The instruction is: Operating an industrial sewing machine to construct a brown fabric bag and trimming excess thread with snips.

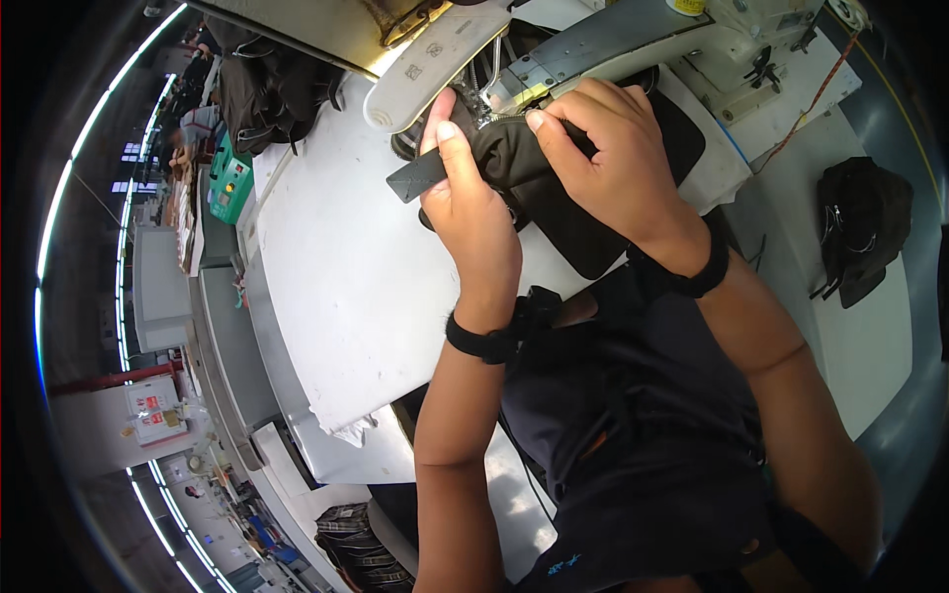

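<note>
A dark fabric bag piece [539,183] with a zipper lies at the sewing machine's [603,54] metal needle area [479,104], under a white oblong housing [425,69]. My left hand [467,222] grips the piece at its left, thumb on top beside a dark rectangular tab [410,178] and a finger reaching up under the housing. My right hand [618,168] is closed on the fabric along the zipper edge, right of the needle area, its thumb and bent fingers pressed there. The underside of the fabric and some fingertips are hidden.
A white worktable [326,296] surrounds the piece. Dark bags [267,84] are piled at upper left, beside a green device [227,178]. Another dark bag [860,217] lies on a side surface at right. People [193,133] are at work in the left background.
</note>
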The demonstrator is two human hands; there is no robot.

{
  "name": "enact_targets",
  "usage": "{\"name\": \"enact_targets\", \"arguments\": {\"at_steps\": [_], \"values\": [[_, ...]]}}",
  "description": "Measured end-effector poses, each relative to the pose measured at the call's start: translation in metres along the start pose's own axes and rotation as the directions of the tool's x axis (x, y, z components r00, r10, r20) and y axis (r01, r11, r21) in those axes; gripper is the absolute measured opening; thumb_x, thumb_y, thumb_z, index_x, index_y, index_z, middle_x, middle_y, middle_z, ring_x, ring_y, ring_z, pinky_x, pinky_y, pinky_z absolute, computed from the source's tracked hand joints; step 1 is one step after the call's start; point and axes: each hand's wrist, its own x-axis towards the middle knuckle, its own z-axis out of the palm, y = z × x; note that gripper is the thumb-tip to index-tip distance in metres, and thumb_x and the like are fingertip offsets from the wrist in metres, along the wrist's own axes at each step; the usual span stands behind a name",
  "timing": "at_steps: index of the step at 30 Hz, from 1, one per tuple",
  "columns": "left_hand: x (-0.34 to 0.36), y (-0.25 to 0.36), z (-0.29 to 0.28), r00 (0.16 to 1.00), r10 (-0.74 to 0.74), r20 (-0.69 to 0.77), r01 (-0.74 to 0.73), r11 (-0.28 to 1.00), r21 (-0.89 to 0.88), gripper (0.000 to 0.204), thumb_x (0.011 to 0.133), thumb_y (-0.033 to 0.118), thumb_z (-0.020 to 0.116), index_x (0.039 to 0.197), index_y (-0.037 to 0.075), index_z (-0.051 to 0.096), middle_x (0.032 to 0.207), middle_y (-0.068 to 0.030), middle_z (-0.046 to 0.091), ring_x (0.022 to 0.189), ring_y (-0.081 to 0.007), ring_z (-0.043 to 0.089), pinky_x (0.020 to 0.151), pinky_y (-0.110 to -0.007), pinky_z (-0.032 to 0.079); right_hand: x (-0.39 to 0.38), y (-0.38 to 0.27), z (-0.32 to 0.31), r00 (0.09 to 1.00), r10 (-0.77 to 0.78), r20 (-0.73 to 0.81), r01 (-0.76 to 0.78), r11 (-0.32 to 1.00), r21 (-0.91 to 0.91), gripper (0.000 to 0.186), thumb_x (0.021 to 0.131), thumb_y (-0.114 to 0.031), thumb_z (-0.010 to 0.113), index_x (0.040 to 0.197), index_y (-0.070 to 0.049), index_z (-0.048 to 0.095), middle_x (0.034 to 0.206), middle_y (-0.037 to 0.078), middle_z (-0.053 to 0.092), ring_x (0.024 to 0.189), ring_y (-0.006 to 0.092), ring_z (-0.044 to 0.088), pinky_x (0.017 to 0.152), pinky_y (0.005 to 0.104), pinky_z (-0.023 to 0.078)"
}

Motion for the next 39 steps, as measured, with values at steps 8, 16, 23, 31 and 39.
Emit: {"name": "enact_targets", "arguments": {"at_steps": [8,16,23,31,39], "values": [[0.009,-0.005,0.026,0.994,0.089,-0.065,-0.098,0.983,-0.157,0.05,0.113,0.031,0.037,0.148,-0.004,0.047,0.142,-0.0171,0.056,0.128,-0.0198,0.053,0.11,-0.032,0.039,0.011,0.014,-0.004,0.999,-0.036,-0.008,0.036,0.999,0.038,0.013,0.089,-0.016,0.07,0.08,-0.008,0.067,0.075,0.004,0.061,0.075,0.0252,0.058,0.079,0.0378,0.042],[0.001,-0.015,0.031,0.996,-0.006,-0.091,-0.015,0.974,-0.224,0.053,0.111,0.029,0.039,0.152,-0.005,0.039,0.159,-0.0223,0.038,0.148,-0.0264,0.036,0.121,-0.037,0.028,0.005,0.015,-0.005,0.999,-0.015,-0.048,0.017,0.998,0.053,0.012,0.088,-0.015,0.071,0.081,-0.008,0.067,0.077,0.004,0.06,0.077,0.025,0.058,0.079,0.0374,0.041],[0.003,-0.017,0.04,0.989,0.043,-0.145,-0.078,0.967,-0.241,0.05,0.11,0.023,0.038,0.151,-0.006,0.039,0.156,-0.0225,0.043,0.146,-0.0266,0.039,0.121,-0.038,0.029,0.005,0.014,-0.01,0.999,-0.013,-0.031,0.015,0.999,0.047,0.011,0.088,-0.015,0.071,0.081,-0.008,0.067,0.078,0.004,0.061,0.077,0.0252,0.058,0.078,0.0378,0.041],[0.013,-0.012,0.038,0.986,-0.12,-0.118,0.072,0.934,-0.35,0.049,0.11,0.022,0.04,0.149,-0.008,0.042,0.152,-0.0188,0.047,0.138,-0.0213,0.047,0.114,-0.034,0.036,0.011,0.017,-0.008,1.0,-0.007,0.009,0.006,1.0,0.026,0.01,0.088,-0.014,0.071,0.081,-0.007,0.067,0.077,0.005,0.062,0.077,0.0268,0.059,0.079,0.0381,0.042],[0.005,-0.013,0.042,0.993,-0.062,-0.096,0.016,0.908,-0.419,0.05,0.11,0.018,0.035,0.154,-0.007,0.038,0.156,-0.0192,0.043,0.143,-0.0251,0.043,0.119,-0.036,0.031,0.008,0.011,-0.018,0.999,-0.045,0.017,0.045,0.999,-0.01,0.008,0.089,-0.015,0.071,0.085,-0.008,0.069,0.085,0.003,0.064,0.081,0.0248,0.061,0.079,0.038,0.043]]}}
